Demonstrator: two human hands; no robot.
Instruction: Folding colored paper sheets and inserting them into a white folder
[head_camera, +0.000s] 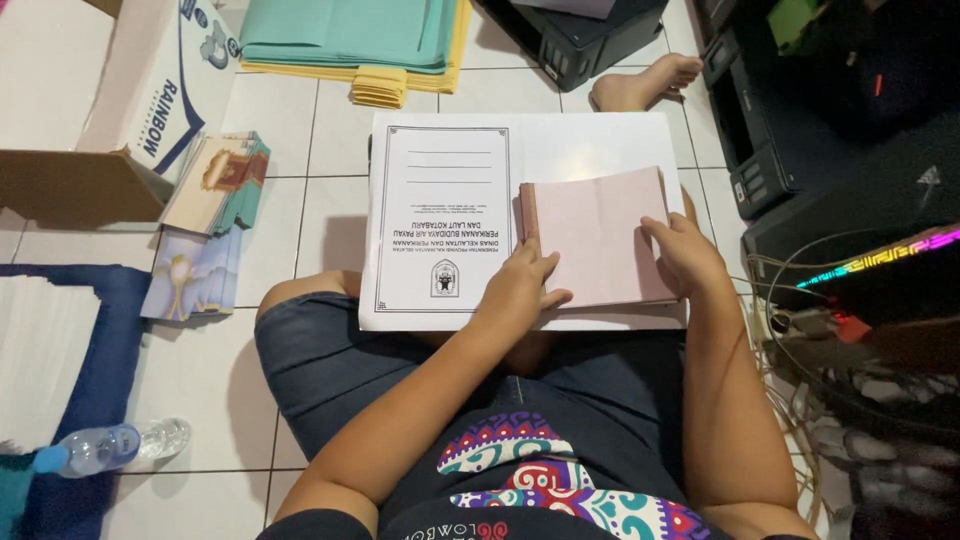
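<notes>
A cardboard box (95, 150), a plastic water bottle (105, 447) — and teal and yellow paper stacks (360, 45) on floor tiles.

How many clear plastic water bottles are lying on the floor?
1: a clear plastic water bottle with a blue cap lies on the white tiled floor, bottom left. Others may be out of view.

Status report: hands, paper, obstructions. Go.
Left hand and right hand flat on pink paper stack. Stack lies on white printed sheet. Nothing on top.
</notes>
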